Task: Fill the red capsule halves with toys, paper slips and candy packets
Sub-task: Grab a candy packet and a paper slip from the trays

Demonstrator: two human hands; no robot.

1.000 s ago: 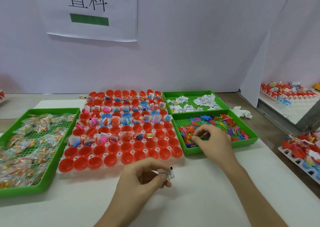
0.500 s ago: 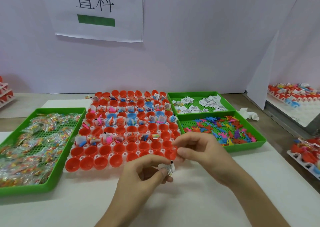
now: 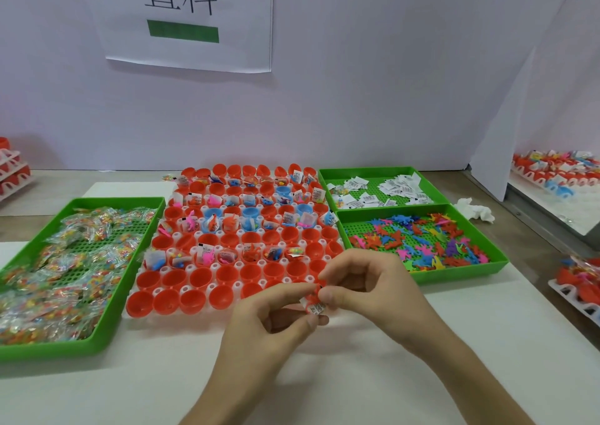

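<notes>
Off capsule tray (image 3: 238, 285) front edge, over table (image 3: 341, 392): L hand (image 3: 269, 324) pinches paper slip (image 3: 317, 308); R hand (image 3: 367, 288) pinches red toy (image 3: 314, 296).

Pretty plain setup: a flat, pale lavender-white wall (image 3: 357, 99) with a white paper sign (image 3: 188, 18) carrying black characters and a green bar. There's a matte white tabletop (image 3: 487, 343) up front, a beige counter strip (image 3: 48, 184) behind it, and a white partition board (image 3: 506, 125) on the right. Soft, even light.

Hand-assembly packing bench in a workshop. Evidence: white printed paper station sign (image 3: 188, 18) on far white partition wall (image 3: 389, 99); green perforated plastic sorting trays (image 3: 48, 350) left and right; white racks of red capsules (image 3: 552, 171) far right.
</notes>
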